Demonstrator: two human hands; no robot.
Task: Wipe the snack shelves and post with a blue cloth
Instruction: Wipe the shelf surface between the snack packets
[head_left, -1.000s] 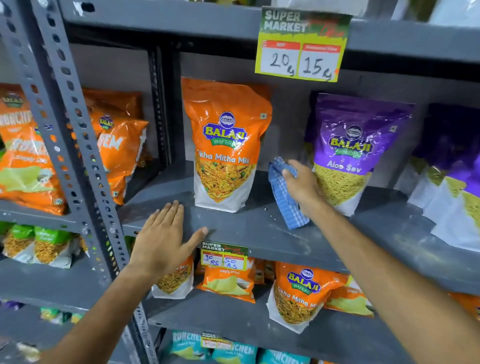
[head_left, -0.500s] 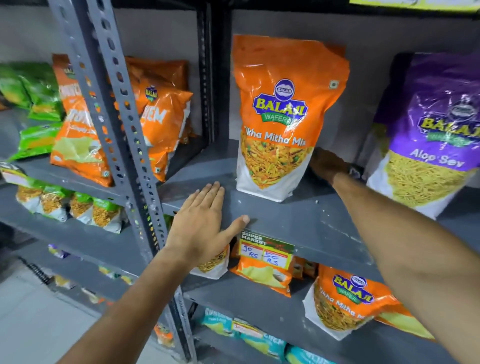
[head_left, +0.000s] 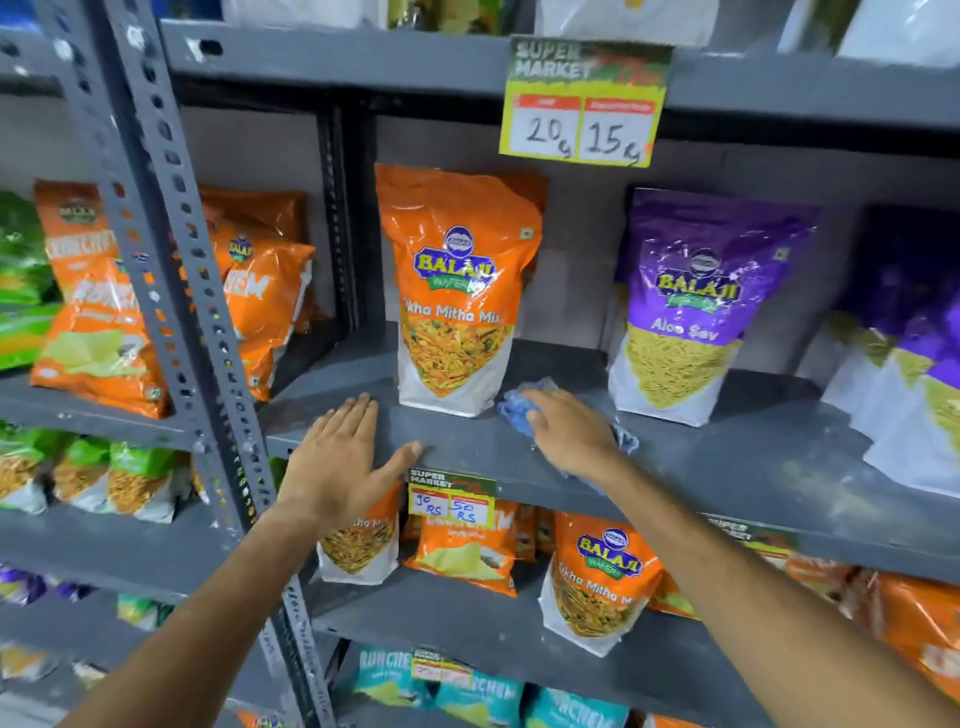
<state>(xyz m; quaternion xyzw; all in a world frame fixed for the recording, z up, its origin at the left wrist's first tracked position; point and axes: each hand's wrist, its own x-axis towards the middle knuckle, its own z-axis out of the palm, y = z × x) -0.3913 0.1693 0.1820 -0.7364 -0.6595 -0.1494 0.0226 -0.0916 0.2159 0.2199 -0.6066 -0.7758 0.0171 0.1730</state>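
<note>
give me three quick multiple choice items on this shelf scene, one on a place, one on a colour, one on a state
1. Where is the blue cloth?
A. between the orange and purple packets
B. on the shelf below
C. hanging on the post

2. What colour is the Aloo Sev packet?
A. green
B. purple
C. teal

3. What is the left hand doing?
A. gripping a packet
B. lifting the price tag
C. resting flat and open on the shelf

Answers: 1 A, it lies under the right hand beside the Tikha Mitha Mix packet; 2 B, purple top; 3 C, fingers spread, nothing held.
</note>
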